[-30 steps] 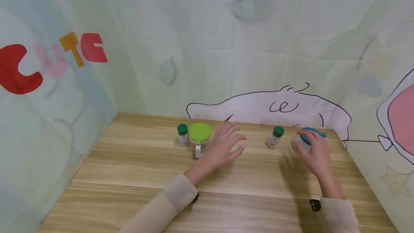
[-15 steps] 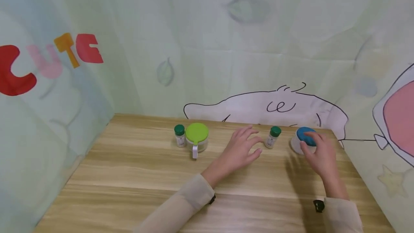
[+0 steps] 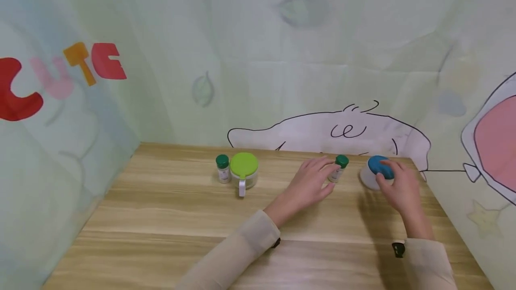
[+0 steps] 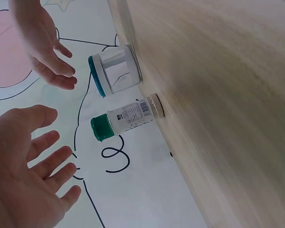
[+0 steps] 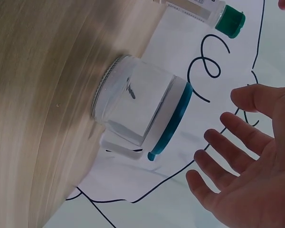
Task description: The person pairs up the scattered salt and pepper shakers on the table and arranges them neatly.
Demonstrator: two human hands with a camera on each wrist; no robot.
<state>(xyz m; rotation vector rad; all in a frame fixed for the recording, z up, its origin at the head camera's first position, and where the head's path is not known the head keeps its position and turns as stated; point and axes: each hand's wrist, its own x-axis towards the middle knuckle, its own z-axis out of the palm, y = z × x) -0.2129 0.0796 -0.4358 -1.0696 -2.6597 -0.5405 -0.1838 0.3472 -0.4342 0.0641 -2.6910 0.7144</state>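
Observation:
My left hand (image 3: 307,183) hovers by a small spice bottle (image 4: 133,115) with a green cap, fingers spread and loosely bent. In the left wrist view a gap separates the palm from the upright bottle. Above and beside a clear jar (image 5: 135,102) with a blue lid hangs my right hand (image 3: 401,185). Its fingers are apart and hold nothing; the right wrist view shows them clear of the lid. The jar's handle (image 5: 121,146) shows in that view but is hidden behind the hand in the head view.
Further left, a second green-capped spice bottle (image 3: 223,169) stands close beside a jar with a lime-green lid (image 3: 243,164) and a handle facing forward. All stand near the back of the wooden table (image 3: 169,218), before a printed cloth backdrop (image 3: 258,57).
My left hand has moved right, from beside the lime-lidded jar to the right-hand spice bottle. My right hand has shifted slightly right, uncovering more of the blue lid. The view has turned a little.

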